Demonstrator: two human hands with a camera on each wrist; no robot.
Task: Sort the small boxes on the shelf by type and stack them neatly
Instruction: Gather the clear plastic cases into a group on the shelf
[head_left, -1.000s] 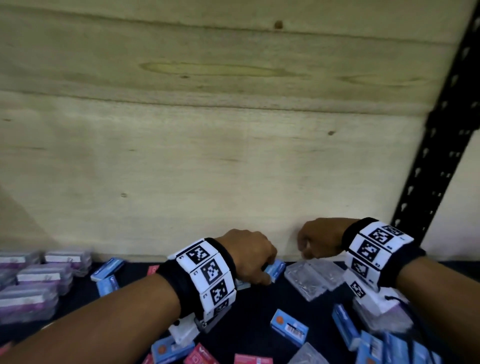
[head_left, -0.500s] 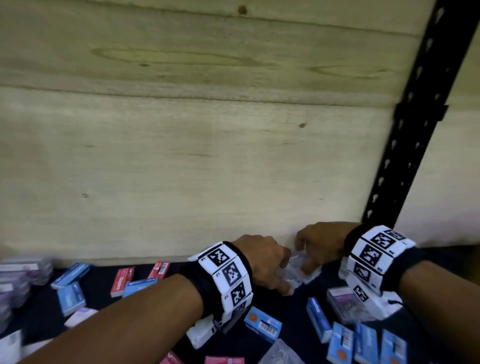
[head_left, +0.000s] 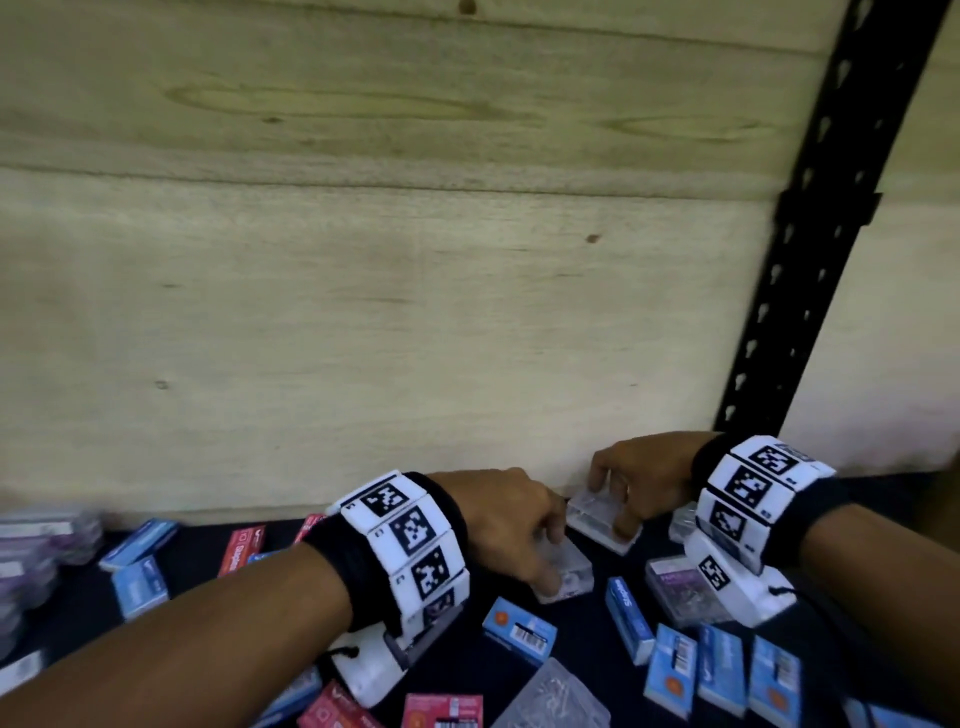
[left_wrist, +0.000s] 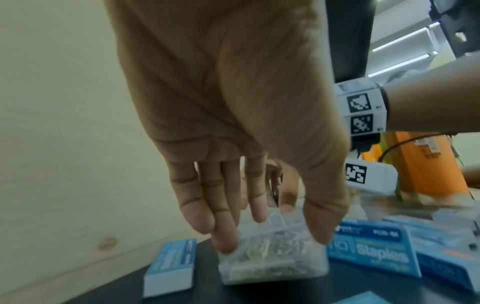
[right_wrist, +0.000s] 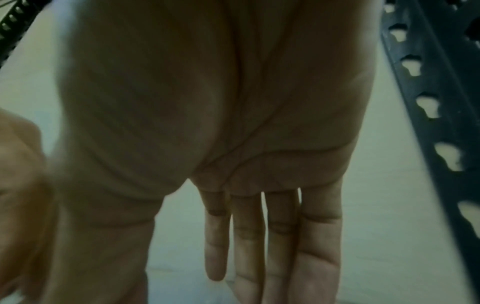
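Small boxes lie scattered on the black shelf (head_left: 457, 670). My left hand (head_left: 550, 566) pinches a clear plastic box of metal clips (head_left: 574, 574) from above. In the left wrist view the left hand (left_wrist: 272, 240) has its fingers on one side of that box (left_wrist: 272, 263) and the thumb on the other. Just behind it, by the back wall, my right hand (head_left: 610, 506) grips a second clear box (head_left: 597, 522) between thumb and fingers. The right wrist view shows only the right hand (right_wrist: 246, 267) with fingers pointing down; its box is hidden there.
Blue staple boxes (head_left: 519, 629) lie in front and to the right, red boxes (head_left: 241, 551) to the left. Purple-labelled clear boxes (head_left: 47, 540) are stacked at far left. Another clear box (head_left: 553, 699) lies near the front. A black slotted upright (head_left: 810, 260) rises at right before the plywood wall.
Both hands have moved right along the back wall. The left hand has left the blue box and now holds a clear box. The right hand has taken hold of another clear box.
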